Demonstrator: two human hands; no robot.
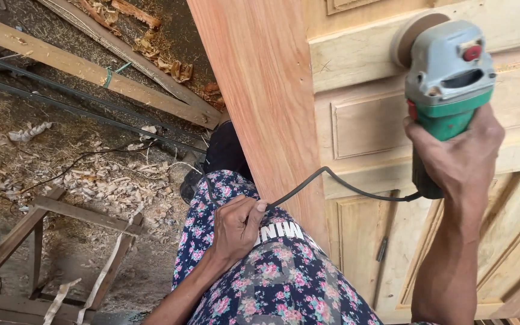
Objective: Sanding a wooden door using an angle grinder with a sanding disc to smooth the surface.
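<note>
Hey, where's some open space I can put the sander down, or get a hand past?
Freest patch: dusty ground between the slanted plank and the wooden frame, though shavings litter it. Crowded: the door face, taken by the sander in the right hand; the left hand holds the cord.

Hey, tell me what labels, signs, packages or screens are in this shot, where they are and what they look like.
Printed lettering: white block characters on a black patch of the floral garment over the knee, beside the left hand.
No packages, signs or screens.
</note>
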